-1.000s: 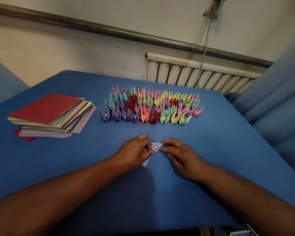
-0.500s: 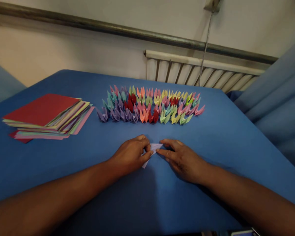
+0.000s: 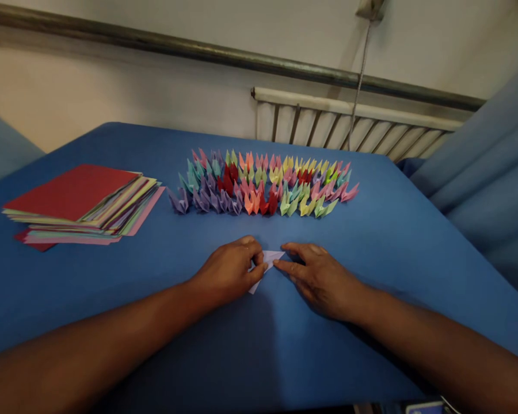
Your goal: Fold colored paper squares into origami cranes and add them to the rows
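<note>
A small lilac piece of folded paper (image 3: 273, 257) lies on the blue-covered table between my hands, with a pointed corner toward the right and another sticking out below. My left hand (image 3: 235, 265) is closed on its left part, thumb and curled fingers pinching it and hiding much of it. At the right-hand point, my right hand (image 3: 317, 276) rests with fingers stretched out and apart. Its thumb tip touches the paper's lower edge, and the index fingertip is beside the upper corner.
Behind my hands stand rows of several folded paper cranes (image 3: 252, 202) in many colours. To the left sits a stack of coloured paper sheets (image 3: 73, 192), red on top. A radiator (image 3: 306, 121) and a pipe (image 3: 224, 57) run along the wall; a blue curtain (image 3: 496, 172) hangs at right.
Almost nothing differs. The whole view has shifted very slightly, and both hands keep the same places at the lilac paper.
</note>
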### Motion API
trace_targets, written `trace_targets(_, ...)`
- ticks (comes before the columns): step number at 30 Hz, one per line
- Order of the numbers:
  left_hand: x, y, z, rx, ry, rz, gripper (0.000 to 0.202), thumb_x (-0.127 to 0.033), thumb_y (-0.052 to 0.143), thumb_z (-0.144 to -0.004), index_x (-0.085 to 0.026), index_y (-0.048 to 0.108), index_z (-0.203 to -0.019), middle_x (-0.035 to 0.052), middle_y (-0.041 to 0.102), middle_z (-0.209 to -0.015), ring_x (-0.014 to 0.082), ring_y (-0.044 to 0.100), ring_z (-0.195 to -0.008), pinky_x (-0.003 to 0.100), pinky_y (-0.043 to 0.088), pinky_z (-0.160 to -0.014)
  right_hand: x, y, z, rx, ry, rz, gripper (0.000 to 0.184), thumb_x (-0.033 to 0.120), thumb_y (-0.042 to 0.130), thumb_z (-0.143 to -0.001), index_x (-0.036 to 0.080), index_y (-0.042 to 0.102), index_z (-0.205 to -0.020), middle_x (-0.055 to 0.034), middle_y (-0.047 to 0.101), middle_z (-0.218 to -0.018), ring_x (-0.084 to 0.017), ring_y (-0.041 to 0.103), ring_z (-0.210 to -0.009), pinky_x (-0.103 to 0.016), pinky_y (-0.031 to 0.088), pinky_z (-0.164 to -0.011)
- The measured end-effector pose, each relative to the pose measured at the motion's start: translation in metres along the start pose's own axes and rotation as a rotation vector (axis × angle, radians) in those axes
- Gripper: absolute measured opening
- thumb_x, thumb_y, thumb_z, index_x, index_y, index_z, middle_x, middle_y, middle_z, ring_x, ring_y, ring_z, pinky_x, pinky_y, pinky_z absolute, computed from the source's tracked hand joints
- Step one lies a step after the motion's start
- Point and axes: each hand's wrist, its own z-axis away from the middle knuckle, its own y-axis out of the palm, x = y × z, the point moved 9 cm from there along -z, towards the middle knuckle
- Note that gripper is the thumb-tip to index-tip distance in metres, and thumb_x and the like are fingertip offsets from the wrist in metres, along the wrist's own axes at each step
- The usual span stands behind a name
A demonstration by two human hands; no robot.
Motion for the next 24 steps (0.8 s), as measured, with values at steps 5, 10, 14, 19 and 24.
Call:
trace_targets(5, -0.0008, -0.0001, -0.0001, 0.004, -0.003, -0.020, 0.014, -0.030, 0.054, -0.087, -0.019, 0.062, -0.084, 0.0021, 0.061, -0.089, 0.0168, 0.058, -0.076, 0.028, 0.042, -0.066, -0.0040, -0.0027, -0.0007, -0.004, 0.040, -0.003, 0.042, 0.023, 0.052, -0.094, 0.024, 0.056, -0.135, -0.0156, 0.049, -0.141, -0.030, 0.051, -0.121, -0.052, 0.048, -0.096)
trace_targets(10, -0.0014, -0.0010, 0.0004, -0.010, 0.004, -0.038, 0.013, -0.029, 0.054, -0.086, -0.019, 0.061, -0.084, 0.0017, 0.061, -0.088, 0.0165, 0.058, -0.075, 0.028, 0.041, -0.066, -0.0052, -0.0040, -0.0005, -0.020, 0.037, -0.001, 0.041, 0.023, 0.053, -0.093, 0.022, 0.056, -0.135, -0.0168, 0.050, -0.140, -0.030, 0.051, -0.122, -0.052, 0.048, -0.096)
trace_targets(14, -0.0012, -0.0008, 0.0002, -0.009, 0.001, -0.042, 0.013, -0.030, 0.054, -0.086, -0.019, 0.061, -0.085, 0.0020, 0.061, -0.088, 0.0165, 0.057, -0.074, 0.028, 0.041, -0.065, -0.0018, -0.0030, 0.0002, -0.024, 0.001, 0.004, 0.042, 0.021, 0.053, -0.093, 0.027, 0.056, -0.135, -0.0142, 0.049, -0.142, -0.030, 0.051, -0.122, -0.052, 0.047, -0.095)
trace_targets(19, -0.0006, -0.0004, -0.0001, -0.014, 0.005, -0.049, 0.014, -0.030, 0.053, -0.087, -0.019, 0.061, -0.083, 0.0025, 0.061, -0.087, 0.0169, 0.057, -0.073, 0.028, 0.040, -0.064, -0.0040, -0.0016, -0.0012, 0.024, 0.045, 0.040, 0.042, 0.025, 0.052, -0.094, 0.024, 0.055, -0.136, -0.0142, 0.051, -0.141, -0.030, 0.050, -0.123, -0.052, 0.046, -0.097)
trace_targets(24, 0.0013, 0.0003, 0.0005, -0.025, 0.004, -0.056, 0.014, -0.031, 0.052, -0.087, -0.020, 0.060, -0.084, 0.0022, 0.060, -0.087, 0.0174, 0.057, -0.073, 0.029, 0.040, -0.063, -0.0035, -0.0074, -0.0032, -0.004, 0.058, 0.015, 0.040, 0.025, 0.054, -0.093, 0.021, 0.059, -0.132, -0.0152, 0.055, -0.137, -0.029, 0.052, -0.121, -0.051, 0.047, -0.098)
